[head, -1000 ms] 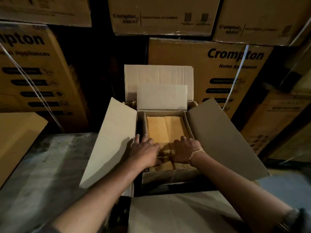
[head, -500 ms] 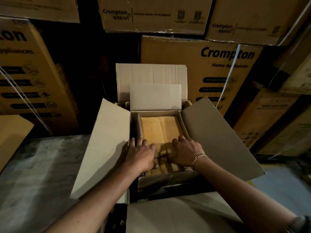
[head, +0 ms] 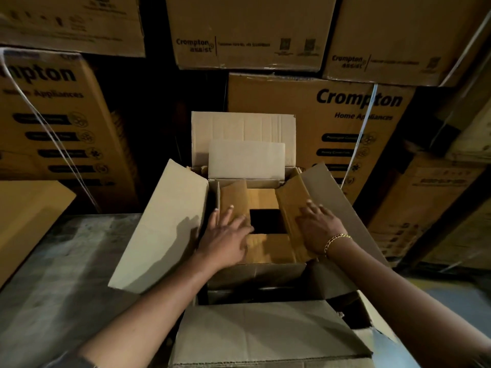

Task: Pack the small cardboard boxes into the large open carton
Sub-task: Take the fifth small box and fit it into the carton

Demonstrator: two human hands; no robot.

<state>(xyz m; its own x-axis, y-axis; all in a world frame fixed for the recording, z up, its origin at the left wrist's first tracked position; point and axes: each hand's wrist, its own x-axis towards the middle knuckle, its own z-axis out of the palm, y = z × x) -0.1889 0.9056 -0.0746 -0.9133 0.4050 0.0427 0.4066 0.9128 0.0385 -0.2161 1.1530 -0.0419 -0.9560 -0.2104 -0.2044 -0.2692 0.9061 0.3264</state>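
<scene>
Inside the large carton [head: 159,221], the small box [head: 268,249] apparently sits half-closed; left hand [head: 225,239] and right hand [head: 318,229] press its flaps [head: 291,200], each grip spread flat.

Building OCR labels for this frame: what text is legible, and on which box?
"Crompton" / "Home Appliances": centre rear carton.
"Crompton assist": top middle carton.
"Crompton assist": top right carton.
"mpton", cut off at the frame edge: left carton.
Unreadable: the fine print, the dark pill labels, and the print on the far right carton.
None visible on the open carton.
</scene>
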